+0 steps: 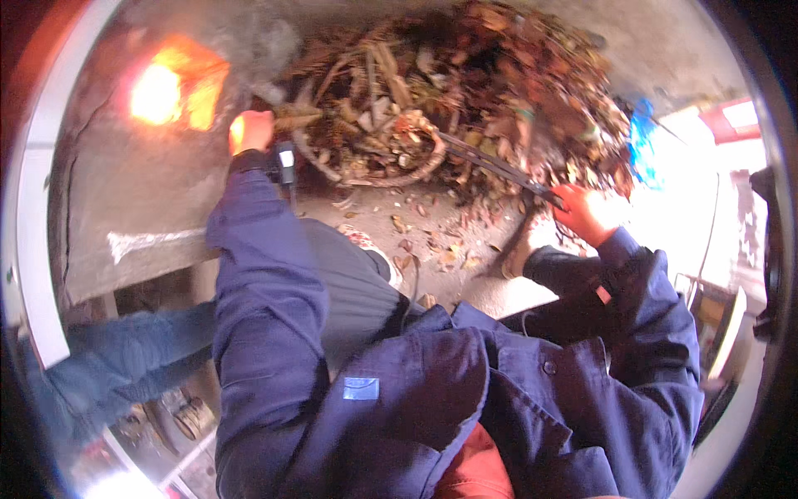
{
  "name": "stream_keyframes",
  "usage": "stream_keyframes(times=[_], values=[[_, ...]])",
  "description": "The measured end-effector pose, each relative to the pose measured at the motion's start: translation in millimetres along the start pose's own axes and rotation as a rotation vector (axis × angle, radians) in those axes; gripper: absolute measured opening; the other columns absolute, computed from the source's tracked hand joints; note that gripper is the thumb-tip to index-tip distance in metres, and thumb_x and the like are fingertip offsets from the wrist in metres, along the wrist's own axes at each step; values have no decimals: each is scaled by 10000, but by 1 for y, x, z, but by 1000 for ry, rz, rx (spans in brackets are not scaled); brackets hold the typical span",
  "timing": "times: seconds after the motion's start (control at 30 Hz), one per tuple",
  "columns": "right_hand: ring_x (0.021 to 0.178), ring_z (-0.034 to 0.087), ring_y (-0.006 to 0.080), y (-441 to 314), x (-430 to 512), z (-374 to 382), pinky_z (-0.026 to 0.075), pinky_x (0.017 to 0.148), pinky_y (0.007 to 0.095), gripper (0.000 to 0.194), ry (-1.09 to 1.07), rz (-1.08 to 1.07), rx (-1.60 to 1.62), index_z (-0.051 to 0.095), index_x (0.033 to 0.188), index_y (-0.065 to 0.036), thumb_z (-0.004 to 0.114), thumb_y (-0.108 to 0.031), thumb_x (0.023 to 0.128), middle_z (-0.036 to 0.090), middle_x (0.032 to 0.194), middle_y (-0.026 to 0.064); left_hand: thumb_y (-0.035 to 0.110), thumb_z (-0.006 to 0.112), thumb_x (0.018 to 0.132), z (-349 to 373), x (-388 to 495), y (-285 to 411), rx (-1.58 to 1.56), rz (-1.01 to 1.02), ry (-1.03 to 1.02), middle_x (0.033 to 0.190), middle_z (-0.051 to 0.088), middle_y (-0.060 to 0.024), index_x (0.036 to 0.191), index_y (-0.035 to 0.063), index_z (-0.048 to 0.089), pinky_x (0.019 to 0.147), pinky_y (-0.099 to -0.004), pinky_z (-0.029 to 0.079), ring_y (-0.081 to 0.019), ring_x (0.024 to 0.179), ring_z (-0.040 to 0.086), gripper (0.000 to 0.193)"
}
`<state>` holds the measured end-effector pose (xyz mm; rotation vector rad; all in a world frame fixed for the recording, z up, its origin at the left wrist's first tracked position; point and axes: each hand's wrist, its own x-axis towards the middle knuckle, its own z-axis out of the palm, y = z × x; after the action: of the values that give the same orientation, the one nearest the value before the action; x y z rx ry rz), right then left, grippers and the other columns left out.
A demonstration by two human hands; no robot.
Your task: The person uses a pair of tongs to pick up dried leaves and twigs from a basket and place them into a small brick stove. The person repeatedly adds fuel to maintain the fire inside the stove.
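Note:
My right hand (585,211) is closed around the handle end of long metal fire tongs (492,163). The far end of the tongs reaches the rim of a round wicker basket (374,181), among dry leaves (414,128). At the left, my left hand (252,130) is curled beside the glowing fire opening (181,87) of a stove. A brownish dry plant piece (298,118) sticks out next to that hand; blur hides whether the fingers grip it. A dark device with a white patch (286,159) sits by my left wrist.
A heap of dry leaves (536,81) rises behind the basket against the wall. A blue plastic bag (642,143) hangs or lies at its right. Another person's jeans-clad leg (137,343) is at the left, below the stove's grey top (143,187). Loose leaves (449,252) litter the floor.

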<state>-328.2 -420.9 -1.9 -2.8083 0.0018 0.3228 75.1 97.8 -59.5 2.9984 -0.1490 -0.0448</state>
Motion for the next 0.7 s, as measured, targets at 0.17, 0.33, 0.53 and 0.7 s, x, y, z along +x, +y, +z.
stream_keyframes(times=[0.17, 0.33, 0.53, 0.7], values=[[743, 637, 326, -35, 39, -24, 503, 647, 414, 308, -30, -17, 11, 661, 1055, -87, 651, -259, 799, 648, 822, 129, 386, 580, 833, -7, -34, 1, -46, -174, -73, 969, 647, -232, 906, 18, 694, 825, -442, 502, -391, 943, 630, 392], [722, 600, 364, -99, 110, -57, 478, 626, 433, 204, 110, -283, 128, 653, 920, -71, 633, -218, 780, 608, 768, 168, 375, 570, 839, 2, -42, -46, 42, -127, -64, 945, 652, -230, 875, 11, 697, 826, -446, 498, -389, 920, 633, 387], [703, 595, 398, -279, 274, -107, 465, 637, 506, 274, 419, -734, 52, 585, 771, -19, 616, -292, 765, 580, 700, 186, 379, 603, 810, 11, -50, -83, -47, -209, -356, 1154, 622, -213, 1106, 34, 652, 934, -437, 465, -368, 1081, 598, 457], [735, 613, 397, -362, 304, -109, 477, 649, 478, 326, 482, -735, 107, 644, 758, -21, 649, -346, 734, 613, 723, 210, 387, 597, 800, -28, -61, -51, -160, -104, -293, 1058, 635, -243, 990, 18, 688, 894, -444, 475, -388, 1015, 611, 425]])
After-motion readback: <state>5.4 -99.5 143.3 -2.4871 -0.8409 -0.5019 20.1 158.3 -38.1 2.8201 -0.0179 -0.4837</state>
